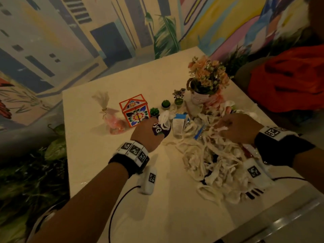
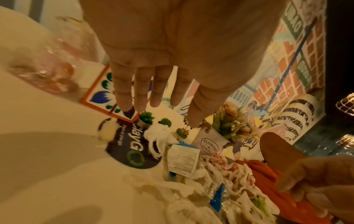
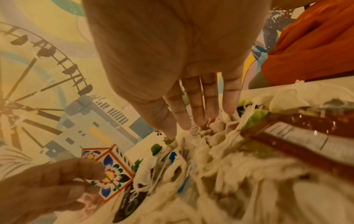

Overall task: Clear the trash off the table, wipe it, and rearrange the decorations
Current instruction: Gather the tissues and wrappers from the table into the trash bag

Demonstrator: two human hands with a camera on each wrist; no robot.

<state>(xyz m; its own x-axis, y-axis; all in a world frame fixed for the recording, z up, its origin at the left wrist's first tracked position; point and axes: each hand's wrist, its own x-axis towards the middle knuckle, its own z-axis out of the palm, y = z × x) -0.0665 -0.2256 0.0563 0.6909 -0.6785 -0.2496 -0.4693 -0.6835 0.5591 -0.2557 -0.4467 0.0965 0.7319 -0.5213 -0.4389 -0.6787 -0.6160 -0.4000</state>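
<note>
A heap of white shredded paper (image 1: 210, 160) with wrappers in it covers the right half of the white table (image 1: 98, 137). My right hand (image 1: 235, 127) reaches into it with straight fingers; in the right wrist view its fingertips (image 3: 199, 122) touch the shreds (image 3: 229, 159). My left hand (image 1: 147, 132) hovers open over a dark round "ClayGo" disc (image 2: 134, 154), fingers (image 2: 124, 97) straight and holding nothing. A crumpled white tissue (image 1: 164, 117) and a labelled white packet (image 1: 178, 126) lie beside the disc.
Decorations stand behind the trash: an orange flowered house box (image 1: 135, 111), a pink pouch (image 1: 114, 122), three small succulents (image 1: 165, 104), a zebra figure (image 1: 178, 92) and a white flower pot (image 1: 201, 97). Orange fabric (image 1: 289, 81) lies right of the table, plants (image 1: 56, 149) left.
</note>
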